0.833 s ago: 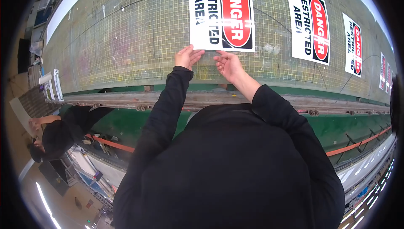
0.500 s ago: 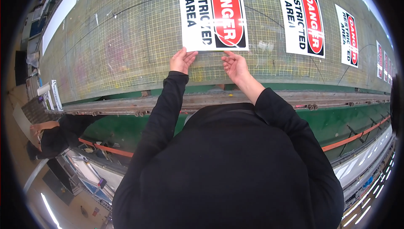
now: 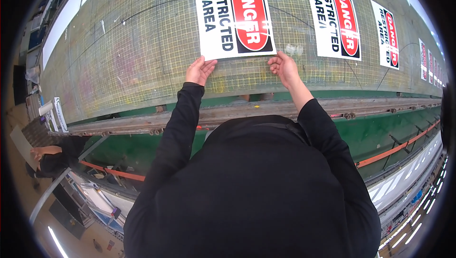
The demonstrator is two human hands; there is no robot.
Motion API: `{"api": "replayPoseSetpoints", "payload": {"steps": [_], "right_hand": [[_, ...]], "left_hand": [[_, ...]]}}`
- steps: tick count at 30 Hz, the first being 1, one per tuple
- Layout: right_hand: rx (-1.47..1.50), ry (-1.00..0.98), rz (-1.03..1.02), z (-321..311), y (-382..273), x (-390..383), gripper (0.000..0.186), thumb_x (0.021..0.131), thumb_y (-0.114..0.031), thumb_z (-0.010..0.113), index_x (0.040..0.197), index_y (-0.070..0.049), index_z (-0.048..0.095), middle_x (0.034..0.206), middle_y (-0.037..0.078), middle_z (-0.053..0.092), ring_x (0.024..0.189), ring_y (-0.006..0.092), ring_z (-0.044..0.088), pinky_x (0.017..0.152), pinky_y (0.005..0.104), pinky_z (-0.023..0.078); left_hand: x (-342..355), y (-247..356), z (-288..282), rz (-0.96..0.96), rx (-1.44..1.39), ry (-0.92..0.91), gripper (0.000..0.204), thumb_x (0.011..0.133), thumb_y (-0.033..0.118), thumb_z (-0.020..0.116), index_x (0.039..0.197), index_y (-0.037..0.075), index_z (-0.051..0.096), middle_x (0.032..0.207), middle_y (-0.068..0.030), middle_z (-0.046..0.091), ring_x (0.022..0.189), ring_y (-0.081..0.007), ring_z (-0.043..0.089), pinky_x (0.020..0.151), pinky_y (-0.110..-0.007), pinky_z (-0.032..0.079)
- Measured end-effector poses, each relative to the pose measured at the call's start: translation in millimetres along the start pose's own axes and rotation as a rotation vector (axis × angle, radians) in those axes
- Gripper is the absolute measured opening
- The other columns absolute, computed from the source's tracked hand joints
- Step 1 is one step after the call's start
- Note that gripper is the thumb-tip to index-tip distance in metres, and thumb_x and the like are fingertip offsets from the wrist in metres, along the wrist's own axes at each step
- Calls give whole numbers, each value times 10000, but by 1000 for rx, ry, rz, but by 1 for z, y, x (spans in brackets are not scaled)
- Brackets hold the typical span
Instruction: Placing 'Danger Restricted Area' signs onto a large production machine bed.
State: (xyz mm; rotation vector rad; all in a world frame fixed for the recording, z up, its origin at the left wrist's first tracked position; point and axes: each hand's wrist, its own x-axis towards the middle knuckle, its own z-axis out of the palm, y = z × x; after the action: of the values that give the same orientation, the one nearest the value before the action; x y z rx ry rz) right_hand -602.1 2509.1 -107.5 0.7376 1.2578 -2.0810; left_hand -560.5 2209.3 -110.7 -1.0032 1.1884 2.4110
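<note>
A white rectangular sign (image 3: 207,44) with black lettering and a red oval on a black panel lies sideways in front of me on the gridded table. My left hand (image 3: 199,71) pinches its near left corner, the other fingers loosely curled. At the near right corner, the fingertips of my right hand (image 3: 285,69) close on the edge, its remaining fingers bent in. A thin shadow runs beneath the near edge, so the sign appears slightly raised there. To its right lies a matching sign (image 3: 323,44), apart from my hands.
Farther right, another matching sign (image 3: 383,54) and several more line the long worktable (image 3: 137,63). A wooden rail (image 3: 218,115) borders its near side, above a green panel (image 3: 133,141). At the far left, another person's hand (image 3: 38,153) holds a pale sheet (image 3: 22,145).
My right hand has slid right along the near edge to the corner. The sign has shifted slightly left in view and turned a little. My left hand stays at its corner.
</note>
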Motion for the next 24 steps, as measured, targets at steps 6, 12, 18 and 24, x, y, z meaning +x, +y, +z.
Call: {"api": "replayPoseSetpoints", "payload": {"steps": [6,12,18,24], "right_hand": [[-272,48,-162,4,0,5,258,922,-253,362,884,-28,482,628,49,537,455,101,489,399,201,367],[-364,95,-342,19,-6,1,265,913,-230,399,803,-17,509,545,24,496,424,85,461,391,204,366],[-424,82,-473,30,-17,-3,277,905,-210,417,759,-5,532,518,16,482,418,76,442,394,207,366],[-472,77,-495,34,-24,-9,273,900,-208,430,762,2,536,517,14,478,423,71,438,399,204,361]], "left_hand": [[3,2,-1,-30,68,-25,235,886,166,466,1052,-1,460,995,-169,575,923,-245,590,740,-294,495],[5,1,-3,-32,84,2,222,884,148,464,1047,-2,452,1013,-170,571,936,-259,587,732,-304,491],[3,2,-1,-44,98,9,285,884,162,467,1116,2,422,1077,-156,541,996,-257,558,765,-309,473],[1,0,1,2,79,27,302,877,183,485,1110,-2,435,1039,-151,562,986,-258,561,801,-322,456]]}}
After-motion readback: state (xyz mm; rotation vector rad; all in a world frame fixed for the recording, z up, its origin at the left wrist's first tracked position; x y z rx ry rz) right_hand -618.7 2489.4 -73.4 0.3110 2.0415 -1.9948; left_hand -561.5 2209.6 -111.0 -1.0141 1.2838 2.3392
